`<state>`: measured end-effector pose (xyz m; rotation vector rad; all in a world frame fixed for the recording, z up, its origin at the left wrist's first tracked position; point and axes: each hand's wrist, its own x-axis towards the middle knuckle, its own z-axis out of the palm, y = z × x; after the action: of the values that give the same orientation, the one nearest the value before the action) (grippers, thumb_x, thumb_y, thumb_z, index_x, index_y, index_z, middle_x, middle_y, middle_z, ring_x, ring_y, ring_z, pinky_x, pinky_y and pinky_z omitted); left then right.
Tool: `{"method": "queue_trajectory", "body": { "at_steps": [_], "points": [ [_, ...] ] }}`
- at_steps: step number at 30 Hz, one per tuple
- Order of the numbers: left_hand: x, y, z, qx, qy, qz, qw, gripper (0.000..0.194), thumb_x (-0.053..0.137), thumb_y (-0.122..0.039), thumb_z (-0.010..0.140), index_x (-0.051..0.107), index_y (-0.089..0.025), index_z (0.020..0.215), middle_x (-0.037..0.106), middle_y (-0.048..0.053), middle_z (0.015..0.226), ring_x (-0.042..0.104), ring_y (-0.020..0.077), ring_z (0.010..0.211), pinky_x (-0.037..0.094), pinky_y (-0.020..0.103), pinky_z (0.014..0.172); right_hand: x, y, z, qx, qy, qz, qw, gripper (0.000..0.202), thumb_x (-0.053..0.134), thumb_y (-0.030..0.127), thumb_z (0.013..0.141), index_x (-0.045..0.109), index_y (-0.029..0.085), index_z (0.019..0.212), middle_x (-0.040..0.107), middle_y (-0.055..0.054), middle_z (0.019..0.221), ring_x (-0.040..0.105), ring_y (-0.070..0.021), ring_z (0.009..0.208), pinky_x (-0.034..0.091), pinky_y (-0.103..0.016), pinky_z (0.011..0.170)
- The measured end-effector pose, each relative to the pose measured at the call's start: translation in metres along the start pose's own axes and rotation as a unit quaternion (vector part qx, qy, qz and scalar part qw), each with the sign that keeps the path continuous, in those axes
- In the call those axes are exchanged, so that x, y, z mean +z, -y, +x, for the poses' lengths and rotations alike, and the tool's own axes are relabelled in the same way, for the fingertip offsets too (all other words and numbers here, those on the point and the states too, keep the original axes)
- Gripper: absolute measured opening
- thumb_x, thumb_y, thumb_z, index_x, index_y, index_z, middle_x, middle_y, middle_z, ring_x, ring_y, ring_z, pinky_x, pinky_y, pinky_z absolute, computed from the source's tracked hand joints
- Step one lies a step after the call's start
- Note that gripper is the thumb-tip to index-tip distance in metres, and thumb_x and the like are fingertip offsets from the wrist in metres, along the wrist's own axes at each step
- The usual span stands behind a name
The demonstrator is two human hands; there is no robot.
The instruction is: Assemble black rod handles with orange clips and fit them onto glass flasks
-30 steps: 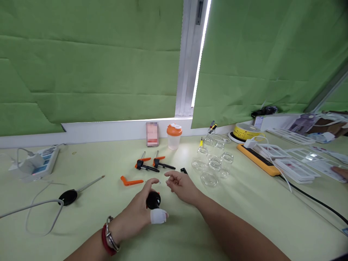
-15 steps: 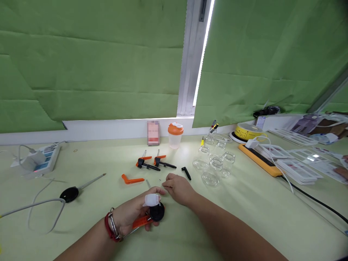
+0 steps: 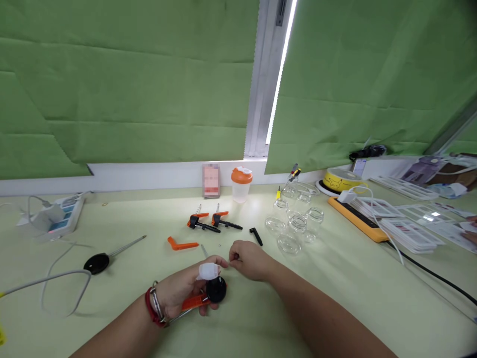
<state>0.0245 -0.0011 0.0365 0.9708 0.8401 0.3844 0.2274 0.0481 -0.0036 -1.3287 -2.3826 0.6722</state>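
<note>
My left hand (image 3: pixel 186 291) is wrapped round an orange and black tool (image 3: pixel 216 289) with a thin metal rod, and a white cap-like piece (image 3: pixel 208 271) sits at its index finger. Just to the right, my right hand (image 3: pixel 251 259) has its fingers pinched together near the left fingertips; whatever is between them is too small to name. An orange angled piece (image 3: pixel 182 244) lies beyond my left hand. Two orange and black assemblies (image 3: pixel 203 223) (image 3: pixel 225 221) lie farther back. A short black piece (image 3: pixel 256 236) is beyond my right hand.
Several clear glass vessels (image 3: pixel 297 226) stand right of centre. An orange-lidded cup (image 3: pixel 241 185) stands at the back. On the left lie a black-handled screwdriver (image 3: pixel 97 263), a cable and a white power strip (image 3: pixel 70 214). An orange power strip (image 3: pixel 356 219) lies right; another person's hand (image 3: pixel 470 233) shows at the edge.
My right hand has shifted slightly right, and its fingers have drawn closer together. My left hand keeps its hold on the tool. The view has shifted slightly.
</note>
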Motion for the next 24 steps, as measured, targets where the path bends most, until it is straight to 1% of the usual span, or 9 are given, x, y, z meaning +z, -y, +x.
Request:
{"method": "queue_trajectory", "body": {
  "at_steps": [5, 7, 9, 12, 15, 17, 19, 21, 24],
  "points": [
    [0.002, -0.001, -0.001, -0.002, -0.001, 0.005, 1.0, 0.047, 0.052, -0.044, 0.075, 0.043, -0.024, 0.117, 0.059, 0.002, 0.074, 0.061, 0.0189, 0.065, 0.037, 0.023, 0.046, -0.001, 0.003, -0.004, -0.032, -0.022, -0.007, 0.999, 0.009, 0.053, 0.011, 0.074, 0.061, 0.016, 0.072, 0.062, -0.002, 0.077, 0.051, -0.0116, 0.067, 0.036, -0.022, 0.059],
    [0.003, -0.001, -0.001, -0.003, -0.002, 0.006, 1.0, 0.047, 0.051, -0.044, 0.076, 0.043, -0.024, 0.117, 0.059, 0.001, 0.073, 0.061, 0.0185, 0.064, 0.037, 0.022, 0.046, 0.001, 0.002, -0.004, -0.027, -0.037, 0.043, 0.998, 0.01, 0.052, 0.01, 0.074, 0.06, 0.016, 0.072, 0.06, -0.001, 0.072, 0.05, -0.011, 0.064, 0.036, -0.022, 0.057],
    [0.003, -0.001, -0.001, -0.003, -0.002, 0.006, 1.0, 0.046, 0.05, -0.044, 0.076, 0.042, -0.024, 0.117, 0.059, 0.001, 0.073, 0.06, 0.0184, 0.064, 0.037, 0.022, 0.046, 0.003, 0.002, -0.003, 0.0, -0.046, 0.153, 0.987, 0.01, 0.052, 0.012, 0.075, 0.06, 0.017, 0.078, 0.06, 0.001, 0.069, 0.05, -0.0097, 0.059, 0.037, -0.022, 0.054],
    [0.003, -0.002, -0.001, 0.002, -0.001, 0.007, 1.0, 0.046, 0.052, -0.045, 0.075, 0.043, -0.024, 0.116, 0.059, 0.001, 0.074, 0.06, 0.0183, 0.064, 0.037, 0.022, 0.046, 0.0, 0.006, -0.003, 0.038, -0.025, 0.363, 0.931, 0.012, 0.056, 0.019, 0.076, 0.061, 0.015, 0.086, 0.059, 0.002, 0.064, 0.052, -0.0089, 0.052, 0.042, -0.023, 0.052],
    [0.003, -0.002, -0.001, 0.009, 0.005, 0.009, 1.0, 0.043, 0.052, -0.046, 0.077, 0.046, -0.023, 0.113, 0.058, 0.002, 0.076, 0.06, 0.018, 0.064, 0.038, 0.022, 0.046, -0.009, 0.017, -0.009, 0.023, 0.023, 0.481, 0.876, 0.017, 0.064, 0.027, 0.074, 0.064, 0.013, 0.083, 0.06, 0.001, 0.058, 0.055, -0.0102, 0.05, 0.046, -0.025, 0.053],
    [0.003, -0.002, -0.001, 0.016, 0.016, 0.009, 1.0, 0.038, 0.052, -0.045, 0.079, 0.049, -0.022, 0.109, 0.06, 0.004, 0.082, 0.06, 0.0171, 0.064, 0.038, 0.022, 0.047, -0.016, 0.026, -0.014, 0.009, 0.064, 0.501, 0.863, 0.021, 0.069, 0.031, 0.071, 0.067, 0.013, 0.08, 0.06, 0.001, 0.056, 0.057, -0.0109, 0.051, 0.047, -0.026, 0.054],
    [0.003, -0.002, 0.0, 0.025, 0.027, 0.01, 0.999, 0.033, 0.051, -0.043, 0.08, 0.051, -0.021, 0.105, 0.061, 0.007, 0.093, 0.06, 0.0159, 0.064, 0.038, 0.022, 0.047, -0.021, 0.034, -0.019, 0.012, 0.088, 0.5, 0.861, 0.021, 0.07, 0.032, 0.069, 0.068, 0.013, 0.078, 0.059, 0.002, 0.055, 0.057, -0.0108, 0.051, 0.048, -0.026, 0.053],
    [0.003, -0.002, 0.0, 0.031, 0.031, 0.011, 0.999, 0.03, 0.051, -0.042, 0.08, 0.052, -0.02, 0.101, 0.06, 0.009, 0.102, 0.06, 0.0153, 0.065, 0.037, 0.022, 0.046, -0.022, 0.039, -0.022, 0.016, 0.093, 0.487, 0.868, 0.019, 0.07, 0.031, 0.069, 0.068, 0.014, 0.077, 0.059, 0.003, 0.055, 0.057, -0.0103, 0.05, 0.047, -0.025, 0.053],
    [0.002, -0.001, 0.001, 0.025, 0.023, 0.012, 0.999, 0.03, 0.051, -0.042, 0.079, 0.051, -0.02, 0.099, 0.06, 0.009, 0.1, 0.06, 0.0153, 0.064, 0.037, 0.022, 0.046, -0.019, 0.04, -0.022, 0.015, 0.088, 0.469, 0.879, 0.014, 0.068, 0.027, 0.071, 0.067, 0.015, 0.077, 0.058, 0.003, 0.056, 0.055, -0.0093, 0.05, 0.045, -0.024, 0.052]
  ]
}}
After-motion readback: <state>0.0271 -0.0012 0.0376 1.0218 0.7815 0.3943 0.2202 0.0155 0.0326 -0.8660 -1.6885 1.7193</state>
